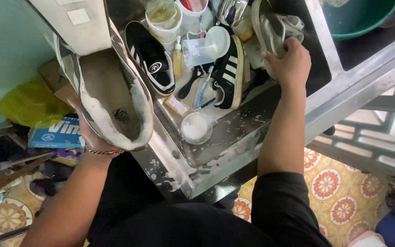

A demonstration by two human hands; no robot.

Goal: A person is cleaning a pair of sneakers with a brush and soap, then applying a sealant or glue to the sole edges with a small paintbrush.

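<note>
Fingers of left hand (92,137) mostly hidden under a soapy grey high-top shoe (110,98), held from below with its opening facing the camera; grip looks wrapped round the heel, exact finger spread can't tell. Bracelet (104,151) on that wrist. Right hand (289,61) curled shut over a pale foam-covered shoe (273,27) at the far side of the metal sink tray (234,137), fingers pressed onto its upper. Between the hands: two black sneakers with white stripes (154,59) (229,75), clear measuring jug (202,48), small yellow bottle (178,57), toothbrush (203,91), round tub of white paste (196,128). Blue box (56,132) left of tray.
</note>
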